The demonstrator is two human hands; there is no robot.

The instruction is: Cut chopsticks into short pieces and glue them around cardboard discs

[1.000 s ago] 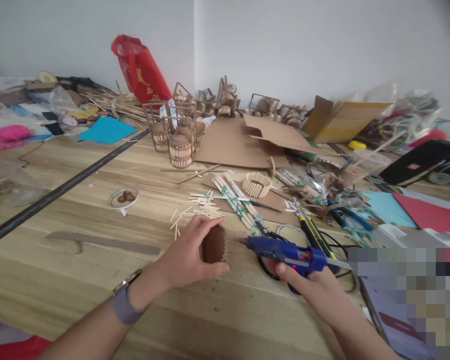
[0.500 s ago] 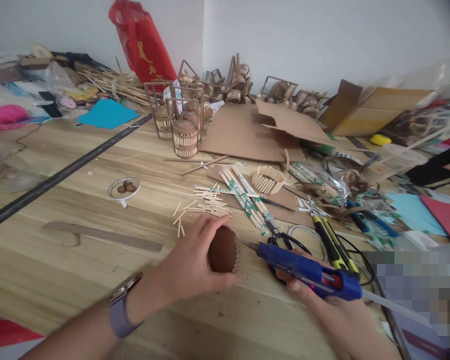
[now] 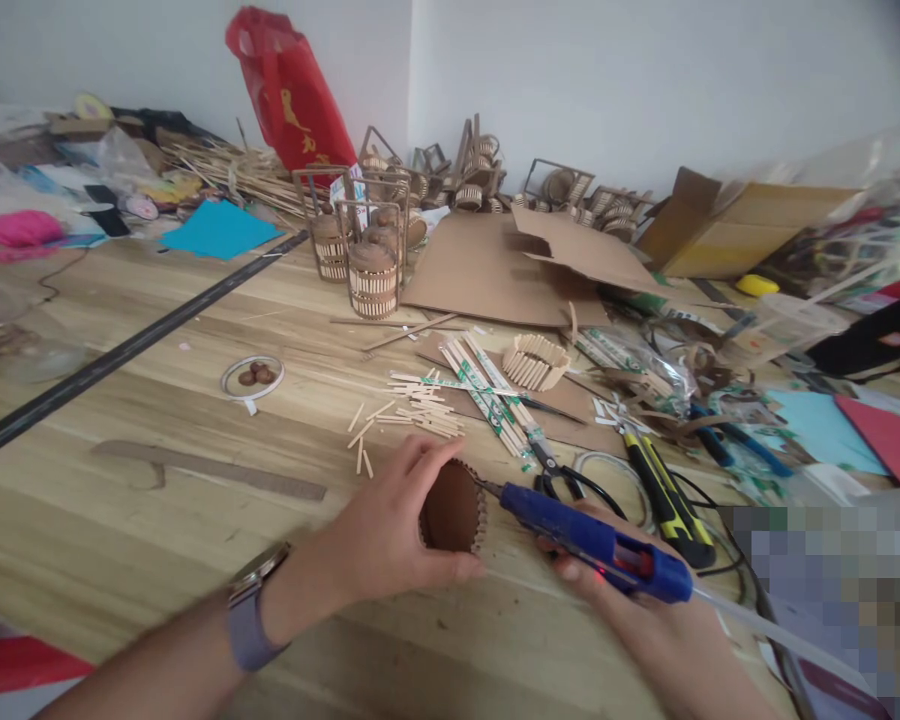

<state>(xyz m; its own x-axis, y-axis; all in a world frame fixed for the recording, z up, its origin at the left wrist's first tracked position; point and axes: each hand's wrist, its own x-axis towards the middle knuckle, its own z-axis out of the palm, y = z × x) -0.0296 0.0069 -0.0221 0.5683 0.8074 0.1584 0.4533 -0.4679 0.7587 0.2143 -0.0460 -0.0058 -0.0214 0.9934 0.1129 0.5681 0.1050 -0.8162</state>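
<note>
My left hand is closed around a small round brown cardboard cup with a corrugated rim, holding it on its side just above the wooden table. My right hand grips a blue hot glue gun. Its nozzle tip touches the cup's right rim. A glue stick pokes out of the gun's back toward the lower right.
Cut wooden sticks, chopstick bundles, a stick ring, scissors and a yellow utility knife lie just beyond my hands. Farther back stand stick lanterns, cardboard sheets, a red bag and a long black bar.
The glue gun's nozzle has moved left until it meets the cup's rim. My left hand has turned the cup so its open side faces me more. The view shifted slightly.
</note>
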